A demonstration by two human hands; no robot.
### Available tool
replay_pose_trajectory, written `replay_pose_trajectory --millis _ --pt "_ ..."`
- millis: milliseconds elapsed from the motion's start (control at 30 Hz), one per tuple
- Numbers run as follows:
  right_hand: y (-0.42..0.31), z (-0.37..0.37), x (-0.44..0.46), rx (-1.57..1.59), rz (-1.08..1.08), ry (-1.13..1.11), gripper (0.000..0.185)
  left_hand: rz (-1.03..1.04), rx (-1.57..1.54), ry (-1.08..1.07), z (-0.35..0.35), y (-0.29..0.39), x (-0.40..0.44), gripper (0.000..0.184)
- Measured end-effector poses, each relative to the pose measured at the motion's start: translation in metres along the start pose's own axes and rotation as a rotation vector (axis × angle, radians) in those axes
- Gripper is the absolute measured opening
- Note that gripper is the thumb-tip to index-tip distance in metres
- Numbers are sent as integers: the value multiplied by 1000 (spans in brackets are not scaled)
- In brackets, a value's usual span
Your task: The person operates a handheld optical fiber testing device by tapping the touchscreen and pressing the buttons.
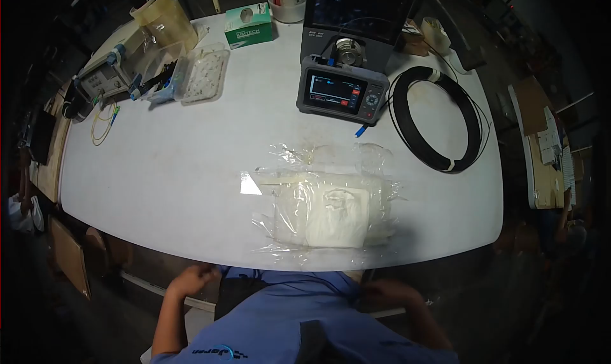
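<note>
Below the table's front edge, beside my lap, is my left hand [194, 280]. Its fingers are loosely bent and apart, with nothing seen in them. My right hand [388, 292] rests low near my right hip, in shadow; its fingers are too dark and blurred to make out. Nearest to both hands, on the tabletop, lies a flat white pad or folded cloth [337, 217] under crinkled clear plastic film [289, 205]. The film's loose edges spread out around it, and a small white triangle [250, 183] shows at its left.
A handheld tester with a lit screen [337, 95] stands before a dark monitor [356, 7]. Right of it lies a coil of black cable [474, 119]. Farther left are a Kimtech box [248, 25], a foam tray [205, 76], tape rolls [162, 20] and a bench instrument [105, 77].
</note>
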State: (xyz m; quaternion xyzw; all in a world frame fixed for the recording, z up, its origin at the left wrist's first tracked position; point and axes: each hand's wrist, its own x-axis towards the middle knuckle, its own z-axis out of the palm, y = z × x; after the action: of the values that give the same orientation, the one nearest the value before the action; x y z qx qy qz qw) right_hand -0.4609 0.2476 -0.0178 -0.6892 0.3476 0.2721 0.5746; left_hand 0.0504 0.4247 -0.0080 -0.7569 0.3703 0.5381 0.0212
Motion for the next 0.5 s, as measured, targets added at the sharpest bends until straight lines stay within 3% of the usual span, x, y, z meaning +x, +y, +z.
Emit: replay_pose_trajectory --millis 67,100,133,167,200,233,267,300,333,400,500 --pt "-71 -41 -35 139 -162 -99 45 217 -180 -229 -17 23 -24 49" --pt "-99 -64 -48 235 -247 -145 43 222 -174 -230 -30 42 -37 49" --pt "-111 -85 -56 239 -243 -140 43 350 -388 -411 -47 65 -48 48" --pt "-118 -106 -59 309 -370 -8 40 474 -602 -586 -63 87 -47 47" --pt "-124 -128 -55 382 -500 120 36 675 -542 -512 -80 105 -34 44" --pt "-125 -151 -41 205 -595 384 27 865 -479 -436 -96 123 -21 41" --pt "-138 -164 -22 82 -516 740 18 877 -460 -293 -109 145 -2 37" --pt "-145 -187 2 -114 -662 1016 13 887 -434 -149 -119 169 19 34" --pt "-159 -205 22 -6 -736 1174 11 901 -428 -5 -125 198 38 32" --pt "-165 -239 55 185 -835 1258 18 1001 -422 205 -136 250 76 34" --pt "-176 -273 81 75 -889 1411 24 1107 -542 309 -144 285 127 43"
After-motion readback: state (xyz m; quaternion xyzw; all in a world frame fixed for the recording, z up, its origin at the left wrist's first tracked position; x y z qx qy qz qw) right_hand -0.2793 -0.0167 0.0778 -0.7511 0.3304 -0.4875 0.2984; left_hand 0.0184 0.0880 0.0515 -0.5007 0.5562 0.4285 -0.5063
